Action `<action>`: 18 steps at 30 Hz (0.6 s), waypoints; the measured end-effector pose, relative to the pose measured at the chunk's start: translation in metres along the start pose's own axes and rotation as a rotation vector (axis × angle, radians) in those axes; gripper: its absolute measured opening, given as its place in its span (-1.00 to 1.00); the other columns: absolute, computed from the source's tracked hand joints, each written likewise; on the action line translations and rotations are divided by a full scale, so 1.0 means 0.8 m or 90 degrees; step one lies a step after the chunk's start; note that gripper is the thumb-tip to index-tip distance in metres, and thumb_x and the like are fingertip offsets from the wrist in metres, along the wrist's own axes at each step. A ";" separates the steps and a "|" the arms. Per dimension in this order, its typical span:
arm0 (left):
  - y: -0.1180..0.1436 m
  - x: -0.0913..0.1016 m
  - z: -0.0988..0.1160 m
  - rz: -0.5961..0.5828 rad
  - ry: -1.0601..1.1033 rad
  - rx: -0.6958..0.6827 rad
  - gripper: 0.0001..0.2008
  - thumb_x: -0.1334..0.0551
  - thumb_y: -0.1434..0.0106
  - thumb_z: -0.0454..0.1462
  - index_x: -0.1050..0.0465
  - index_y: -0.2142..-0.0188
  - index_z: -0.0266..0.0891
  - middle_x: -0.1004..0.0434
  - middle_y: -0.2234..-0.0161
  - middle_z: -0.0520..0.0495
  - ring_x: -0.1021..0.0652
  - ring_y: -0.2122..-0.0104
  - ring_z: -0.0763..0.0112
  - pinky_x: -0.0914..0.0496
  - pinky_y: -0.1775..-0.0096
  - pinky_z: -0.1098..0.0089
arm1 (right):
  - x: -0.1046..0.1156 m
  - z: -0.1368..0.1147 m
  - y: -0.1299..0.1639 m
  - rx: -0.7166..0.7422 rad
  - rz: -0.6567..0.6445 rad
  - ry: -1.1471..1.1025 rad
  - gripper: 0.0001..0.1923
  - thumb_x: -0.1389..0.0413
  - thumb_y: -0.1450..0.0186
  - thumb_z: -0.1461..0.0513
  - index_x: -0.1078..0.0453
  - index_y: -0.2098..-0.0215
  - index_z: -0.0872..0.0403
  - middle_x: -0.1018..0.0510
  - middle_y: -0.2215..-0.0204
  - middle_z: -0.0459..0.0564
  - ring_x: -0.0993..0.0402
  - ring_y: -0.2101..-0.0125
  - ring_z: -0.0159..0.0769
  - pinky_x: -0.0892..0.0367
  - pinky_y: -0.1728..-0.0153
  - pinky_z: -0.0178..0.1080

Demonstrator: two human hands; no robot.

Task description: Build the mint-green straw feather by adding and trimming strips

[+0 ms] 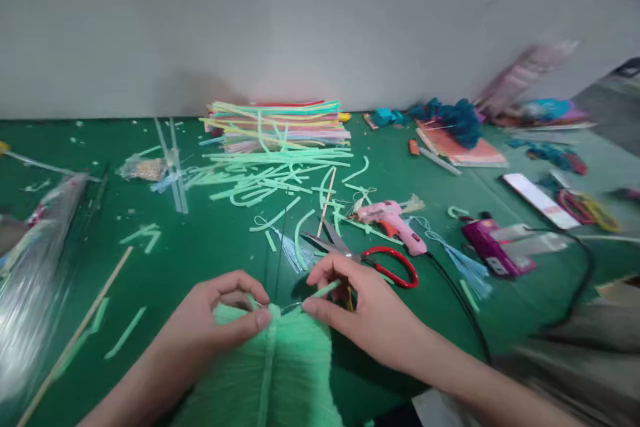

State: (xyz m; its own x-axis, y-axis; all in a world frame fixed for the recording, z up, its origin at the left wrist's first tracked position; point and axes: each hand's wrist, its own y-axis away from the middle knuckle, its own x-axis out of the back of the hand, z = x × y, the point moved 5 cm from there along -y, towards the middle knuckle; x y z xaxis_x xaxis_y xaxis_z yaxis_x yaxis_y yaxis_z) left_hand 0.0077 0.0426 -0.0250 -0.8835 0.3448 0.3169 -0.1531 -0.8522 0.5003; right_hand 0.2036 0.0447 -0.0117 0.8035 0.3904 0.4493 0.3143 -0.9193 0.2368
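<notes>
A fuzzy light-green panel (295, 367), apparently made of pipe cleaners side by side with a rib down its middle, hangs at the table's near side. My left hand (225, 313) pinches its top edge beside the rib. Between the thumb and fingers of my right hand (350, 293) is a green pipe cleaner (327, 289), close to the panel's top edge. A thin wire-like strand (291, 308) shows between the two hands. Just beyond my right hand lie open scissors (395, 267) with red handles. A blue tassel (295, 252) rests near the blades.
Loose green pipe cleaners (265, 180) and a multicolored bundle (280, 123) lie toward the wall. A pink glue gun (393, 220), its black cord trailing, sits right of center, near a purple device (493, 247) and a phone (540, 200). Leftward are a wooden stick (80, 327) and plastic wrapping (40, 293).
</notes>
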 end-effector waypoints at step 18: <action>-0.008 0.000 -0.014 0.033 0.018 -0.025 -0.65 -0.32 -0.02 0.00 -0.46 0.23 -0.09 -0.55 0.42 0.06 -0.54 0.31 0.19 -0.30 0.16 0.27 | 0.025 -0.003 0.022 0.299 0.039 0.414 -0.76 0.04 -0.39 0.33 -0.48 0.17 0.07 -0.45 0.25 0.05 -0.42 0.26 -0.27 -0.41 0.26 -0.21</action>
State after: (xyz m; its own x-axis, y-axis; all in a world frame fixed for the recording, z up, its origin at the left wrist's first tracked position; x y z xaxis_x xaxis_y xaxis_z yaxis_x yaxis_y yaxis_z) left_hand 0.0039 0.0440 -0.0371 -0.9026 0.2891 0.3190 -0.1237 -0.8839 0.4511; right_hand 0.2236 0.0365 0.0034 0.4163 0.1553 0.8959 0.5750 -0.8082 -0.1271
